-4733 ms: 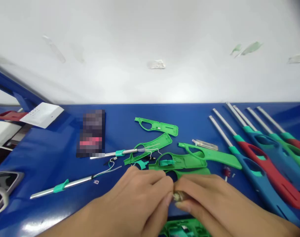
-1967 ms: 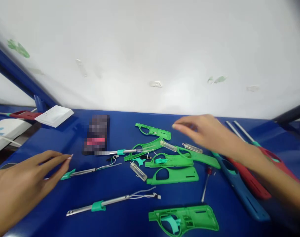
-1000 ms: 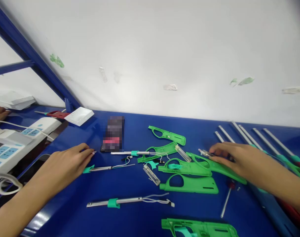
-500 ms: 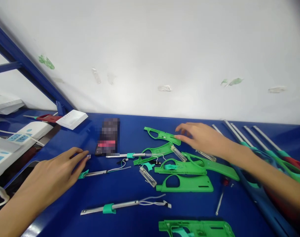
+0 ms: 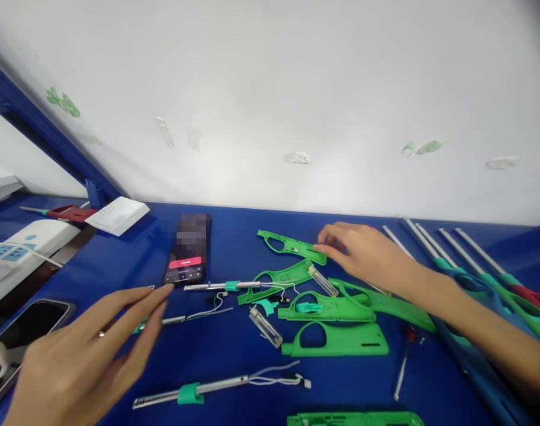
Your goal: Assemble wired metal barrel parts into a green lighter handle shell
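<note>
My left hand (image 5: 96,349) hovers low over the left side with its fingers stretched and apart, partly covering a thin metal lighter tube (image 5: 174,320) with a teal clip and wires. My right hand (image 5: 356,248) has curled fingers, thumb and index at the right end of a green lighter casing half (image 5: 292,247), which lies on the table. Below that casing are more green casing parts (image 5: 336,340) and two clear fuel tanks (image 5: 265,326), (image 5: 324,281). Two other wired metal tubes, one in the middle (image 5: 247,285) and one in front (image 5: 221,386), lie flat.
A phone (image 5: 187,248) lies at the back left, another phone (image 5: 34,325) by my left wrist. White power strips (image 5: 34,242) and a white box (image 5: 119,216) stand left. At right lie a screwdriver (image 5: 402,370) and several long-tubed lighters (image 5: 474,254). A white wall (image 5: 270,89) closes the back.
My left hand has come nearer, its fingers now stretched over the tube with the teal clip. My right hand stays at the casing's end. The view has shifted slightly.
</note>
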### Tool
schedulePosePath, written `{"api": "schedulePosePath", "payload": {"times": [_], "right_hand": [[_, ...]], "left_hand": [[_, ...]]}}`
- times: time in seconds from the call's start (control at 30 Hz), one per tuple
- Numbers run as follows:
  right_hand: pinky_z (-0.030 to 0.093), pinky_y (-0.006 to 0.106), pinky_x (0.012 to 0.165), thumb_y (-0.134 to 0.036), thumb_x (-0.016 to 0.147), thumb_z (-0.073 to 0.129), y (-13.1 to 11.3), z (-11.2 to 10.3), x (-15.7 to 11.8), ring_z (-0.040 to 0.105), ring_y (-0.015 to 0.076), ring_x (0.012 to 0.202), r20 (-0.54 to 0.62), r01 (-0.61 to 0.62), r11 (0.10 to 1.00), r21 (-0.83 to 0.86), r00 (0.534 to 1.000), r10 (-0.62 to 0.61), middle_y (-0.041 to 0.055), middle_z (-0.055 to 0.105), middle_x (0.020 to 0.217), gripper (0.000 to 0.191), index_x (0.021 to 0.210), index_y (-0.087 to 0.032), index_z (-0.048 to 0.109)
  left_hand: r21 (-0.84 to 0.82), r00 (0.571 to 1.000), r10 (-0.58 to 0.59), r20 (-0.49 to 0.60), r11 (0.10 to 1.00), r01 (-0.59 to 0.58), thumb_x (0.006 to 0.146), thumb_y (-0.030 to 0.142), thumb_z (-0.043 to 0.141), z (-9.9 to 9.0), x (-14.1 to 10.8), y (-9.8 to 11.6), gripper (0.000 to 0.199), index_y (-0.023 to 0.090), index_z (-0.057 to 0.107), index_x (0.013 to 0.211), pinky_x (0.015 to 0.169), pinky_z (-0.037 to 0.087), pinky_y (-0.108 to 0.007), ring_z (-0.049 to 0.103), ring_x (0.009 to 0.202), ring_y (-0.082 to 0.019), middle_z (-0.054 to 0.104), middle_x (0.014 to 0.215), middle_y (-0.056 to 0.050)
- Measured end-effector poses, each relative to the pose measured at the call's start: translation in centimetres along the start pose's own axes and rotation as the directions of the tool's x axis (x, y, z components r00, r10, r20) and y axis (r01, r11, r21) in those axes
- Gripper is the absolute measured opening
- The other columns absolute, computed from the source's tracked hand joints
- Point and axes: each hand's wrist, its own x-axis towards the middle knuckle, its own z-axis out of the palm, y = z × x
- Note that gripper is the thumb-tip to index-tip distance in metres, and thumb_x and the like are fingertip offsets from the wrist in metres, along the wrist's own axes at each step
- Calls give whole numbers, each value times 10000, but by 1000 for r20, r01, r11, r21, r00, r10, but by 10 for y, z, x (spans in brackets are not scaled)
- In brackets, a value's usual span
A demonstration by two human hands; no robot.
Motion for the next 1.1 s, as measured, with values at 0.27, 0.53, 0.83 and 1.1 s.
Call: {"api": "schedulePosePath", "payload": {"times": [0.27,0.53,0.83,1.1], "right_hand": [[547,402,678,-464,1032,696,-34,13,-34,689,250,793,-3,37,998,-43,999,-37,92,732,947,284,987,-191,762],[614,383,794,-471,1082,667,-4,1,-32,703,182,823,-92,-81,995,-50,993,76,31,741,987,280,1094,-196,721],[643,400,823,-460,1085,679,16,4,-19,735,194,890,-73,-122,989,-86,991,115,56,757,1088,292,1184,-189,726],[633,479,940,-437,1070,703,-5,10,-4,729,259,1101,-6,93,993,-70,996,-93,97,729,1285,356,1344,-210,691]], "left_hand": [[-179,905,414,-93,888,-425,1079,86,492,18,114,96,303,159,754,1213,790,638,-398,706,1045,-281,773,1129,-125],[-317,835,549,18,795,-516,1087,210,650,79,183,109,218,178,723,1290,943,641,-422,716,1117,-239,744,1211,-82],[-373,792,604,89,758,-536,1062,337,720,98,178,110,320,180,683,1338,966,651,-474,727,1150,-262,710,1329,-105],[-412,787,605,122,752,-514,1069,359,707,102,186,108,320,186,680,1337,936,656,-450,731,1110,-247,710,1320,-104]]}}
